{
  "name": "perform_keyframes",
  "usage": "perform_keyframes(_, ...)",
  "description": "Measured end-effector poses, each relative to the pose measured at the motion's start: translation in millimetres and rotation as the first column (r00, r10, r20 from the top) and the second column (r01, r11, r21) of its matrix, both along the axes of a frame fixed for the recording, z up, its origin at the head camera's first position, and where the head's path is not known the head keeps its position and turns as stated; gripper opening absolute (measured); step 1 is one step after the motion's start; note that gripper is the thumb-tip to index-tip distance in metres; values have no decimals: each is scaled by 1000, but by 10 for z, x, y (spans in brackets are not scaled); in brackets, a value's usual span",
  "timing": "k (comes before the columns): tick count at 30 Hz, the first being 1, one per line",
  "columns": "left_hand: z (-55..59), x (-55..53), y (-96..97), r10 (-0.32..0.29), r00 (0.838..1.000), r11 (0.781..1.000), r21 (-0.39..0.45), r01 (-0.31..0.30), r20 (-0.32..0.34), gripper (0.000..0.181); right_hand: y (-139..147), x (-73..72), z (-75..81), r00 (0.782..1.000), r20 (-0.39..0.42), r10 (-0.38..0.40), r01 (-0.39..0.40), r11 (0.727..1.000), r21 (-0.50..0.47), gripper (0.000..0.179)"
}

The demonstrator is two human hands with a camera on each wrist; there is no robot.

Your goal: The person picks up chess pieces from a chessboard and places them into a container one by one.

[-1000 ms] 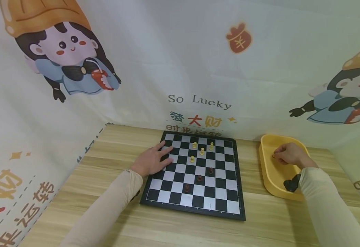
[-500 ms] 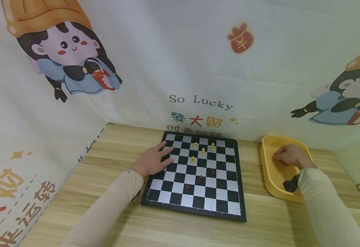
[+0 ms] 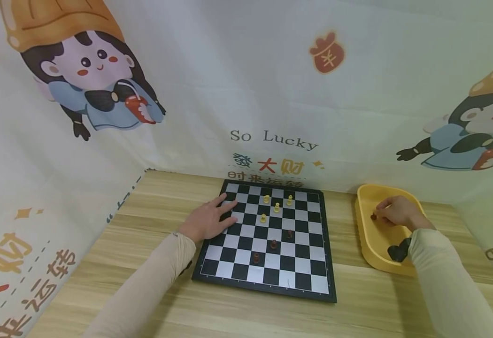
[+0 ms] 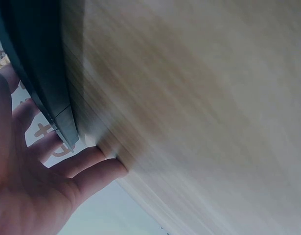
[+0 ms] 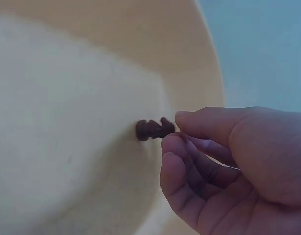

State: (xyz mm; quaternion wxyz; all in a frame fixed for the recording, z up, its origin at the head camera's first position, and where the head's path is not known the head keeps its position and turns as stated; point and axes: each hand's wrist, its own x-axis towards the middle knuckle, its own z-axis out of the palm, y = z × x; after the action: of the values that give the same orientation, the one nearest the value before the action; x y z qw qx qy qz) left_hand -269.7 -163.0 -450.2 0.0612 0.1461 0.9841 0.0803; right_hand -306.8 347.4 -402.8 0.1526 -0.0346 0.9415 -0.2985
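My left hand rests with its fingers spread on the left edge of the chessboard; the left wrist view shows some fingertips by the board's dark side and others on the table. My right hand is inside the yellow tray. Between thumb and fingertips it pinches a small dark brown chess piece, its base pointing away from the hand. The piece's held end is partly covered by the fingers. Several yellow chess pieces and three brown chess pieces stand on the board.
A black object lies at the tray's near end, partly hidden by the right sleeve. The tray stands to the right of the board on the wooden table. A printed cloth hangs behind and at the sides.
The brown piece in the right hand shows more clearly now at the fingertips, in nearly the same spot over the tray. The left hand and the pieces on the board have stayed put.
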Motion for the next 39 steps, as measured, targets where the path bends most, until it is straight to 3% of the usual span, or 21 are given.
perform_keyframes(8,13,16,8,8,1000,1000,2,-8,0,63,-26,33,54,1000,-1,-27,27,996,-91,39)
perform_keyframes(23,17,16,8,7,1000,1000,7,-7,4,62,-18,113,145,1000,-20,-23,22,997,-67,61)
perform_keyframes(30,9,25,8,0,1000,1000,21,0,6,62,-130,124,169,999,19,-40,42,995,-93,66)
perform_keyframes(39,22,1,-14,-2,1000,1000,31,2,3,62,-393,196,283,999,-51,-16,12,997,-74,67)
